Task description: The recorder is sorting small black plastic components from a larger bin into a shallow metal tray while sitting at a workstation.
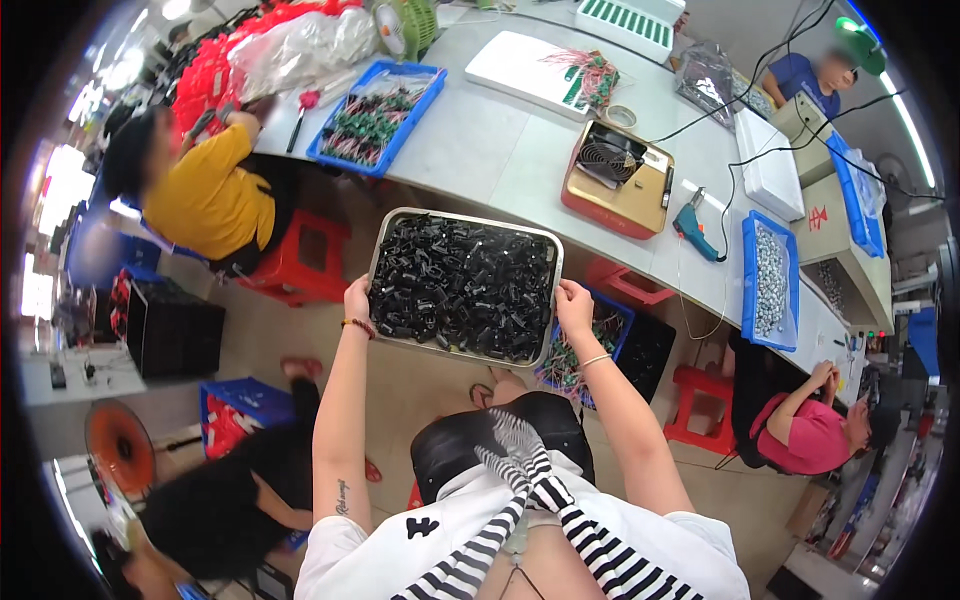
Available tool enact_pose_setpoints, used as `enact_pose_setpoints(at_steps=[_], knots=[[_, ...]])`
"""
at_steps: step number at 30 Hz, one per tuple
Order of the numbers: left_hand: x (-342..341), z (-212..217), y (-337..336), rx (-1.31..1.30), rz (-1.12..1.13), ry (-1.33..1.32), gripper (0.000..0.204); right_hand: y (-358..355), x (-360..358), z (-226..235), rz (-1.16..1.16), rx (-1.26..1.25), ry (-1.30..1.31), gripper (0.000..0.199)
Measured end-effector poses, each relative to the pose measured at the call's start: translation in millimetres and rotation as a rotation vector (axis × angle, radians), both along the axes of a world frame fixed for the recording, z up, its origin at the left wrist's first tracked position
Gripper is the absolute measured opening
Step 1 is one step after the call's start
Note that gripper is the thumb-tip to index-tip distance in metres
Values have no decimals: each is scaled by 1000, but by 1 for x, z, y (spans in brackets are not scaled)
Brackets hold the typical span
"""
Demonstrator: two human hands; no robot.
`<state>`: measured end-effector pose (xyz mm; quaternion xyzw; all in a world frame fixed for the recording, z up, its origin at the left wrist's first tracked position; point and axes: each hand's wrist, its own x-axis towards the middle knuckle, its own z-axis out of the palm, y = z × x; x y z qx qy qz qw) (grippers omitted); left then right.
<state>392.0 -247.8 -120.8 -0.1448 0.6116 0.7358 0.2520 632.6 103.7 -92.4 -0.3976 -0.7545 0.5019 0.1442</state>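
Observation:
Between my two hands is a metal tray [552,240] heaped with small black plastic parts [460,285]. My left hand [357,300] grips its left side, fingers closed on the rim. On the opposite side, my right hand [573,308] is wrapped round the edge. The tray is held over the floor, in front of the worktable's near edge. Fingers beneath the tray are partly hidden.
Beyond the tray stretches a long white worktable [480,130] with a blue bin of circuit boards [375,118], a gold box [618,180], a soldering gun [697,225] and a blue bin of metal parts [768,280]. Red stools [308,258] and seated co-workers [205,190] flank me.

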Motion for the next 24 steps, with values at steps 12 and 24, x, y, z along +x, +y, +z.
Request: enact_pose_setpoints(at_steps=[12,24], knots=[[-120,-4,42,-38,-72,65,41,15,-116,-5,-148,19,-154,23],[-162,-13,132,-149,-122,26,41,20,-128,-1,-598,-113,54,30]])
